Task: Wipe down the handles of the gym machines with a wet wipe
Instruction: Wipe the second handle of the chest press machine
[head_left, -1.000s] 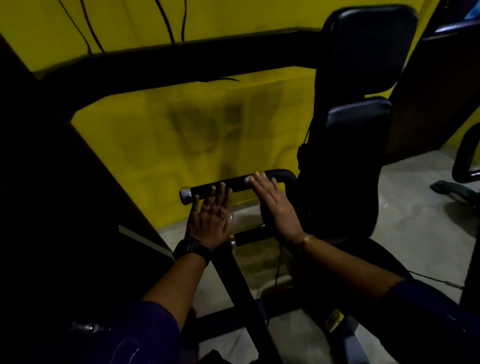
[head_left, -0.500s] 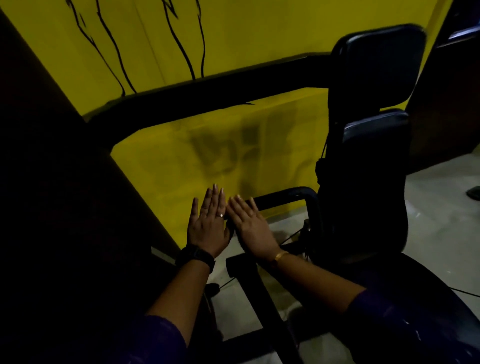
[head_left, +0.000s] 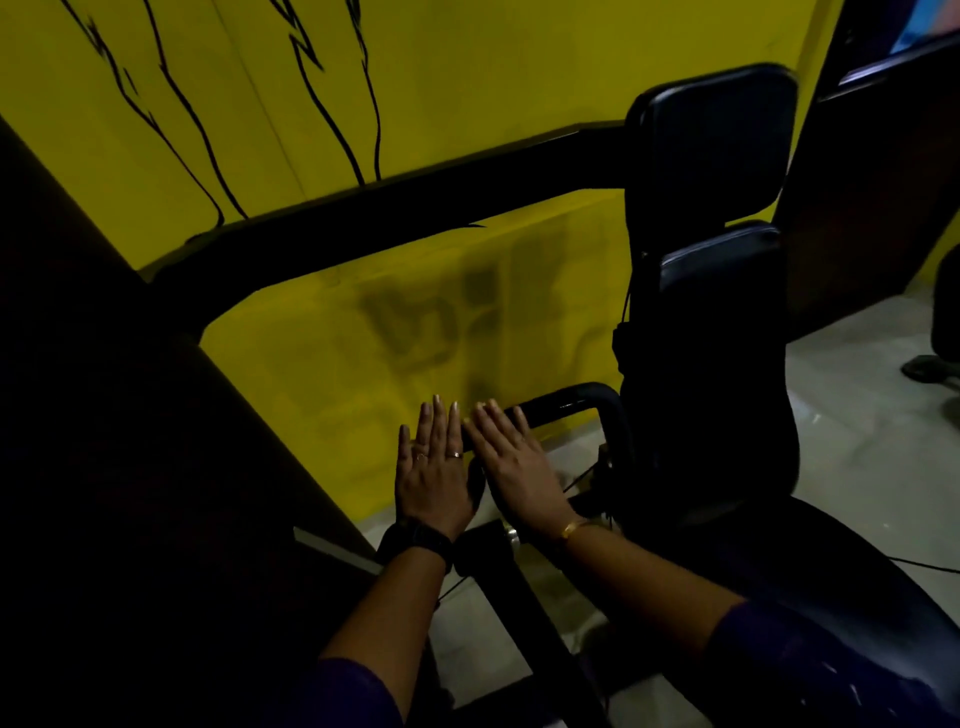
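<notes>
The left hand (head_left: 434, 470) and right hand (head_left: 519, 467) were held flat side by side, fingers straight, nothing grasped. The black handle (head_left: 563, 404) was seen at one o'clock from the right hand, its left part hidden behind the fingers; contact could not be told.

dim room, black-streaked yellow wall (head_left: 467, 78), pale grey floor (head_left: 857, 415)

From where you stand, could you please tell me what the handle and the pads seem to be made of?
Handle: a black tube with a glossy finish, probably painted metal or a smooth rubber grip; bright glints run along it.
Pads: probably black vinyl or leather over foam; soft sheen, rounded edges.
</notes>
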